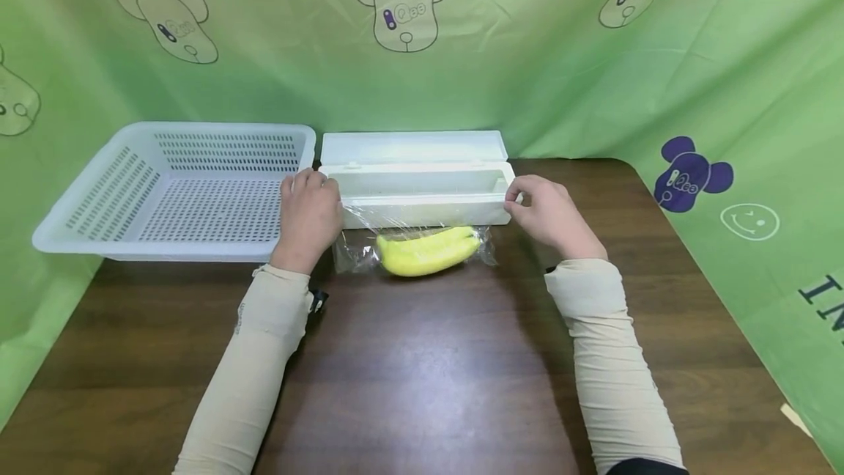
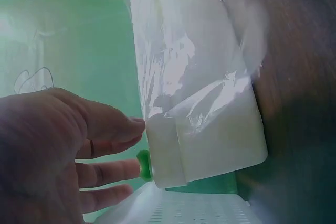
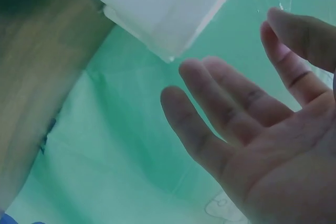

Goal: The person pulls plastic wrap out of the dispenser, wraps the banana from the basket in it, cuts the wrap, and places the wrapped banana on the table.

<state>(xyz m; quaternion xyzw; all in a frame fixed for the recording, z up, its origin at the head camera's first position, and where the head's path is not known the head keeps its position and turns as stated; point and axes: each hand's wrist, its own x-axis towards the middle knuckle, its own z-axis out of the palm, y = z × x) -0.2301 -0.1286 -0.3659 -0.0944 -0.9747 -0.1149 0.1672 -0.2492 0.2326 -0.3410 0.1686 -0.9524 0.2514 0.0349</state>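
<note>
A long white cling film box (image 1: 422, 211) stands with its lid (image 1: 414, 146) raised at the back. Clear cling film (image 1: 356, 259) runs down its front, over and around a yellow banana (image 1: 422, 251) on the table. At the box's left end, my left hand (image 1: 306, 218) pinches the film between thumb and index finger; a small green piece (image 2: 144, 164) shows by its other fingers. By the right end, my right hand (image 1: 550, 215) pinches the film's edge between thumb and index finger, its other fingers (image 3: 194, 124) extended. The film is faint there.
To the left, a white perforated basket (image 1: 191, 249) stands close beside the box and my left hand. A green printed cloth (image 1: 264, 86) hangs behind the brown wooden table (image 1: 422, 372) and along its sides. A small pale strip (image 1: 796, 420) lies at the right edge.
</note>
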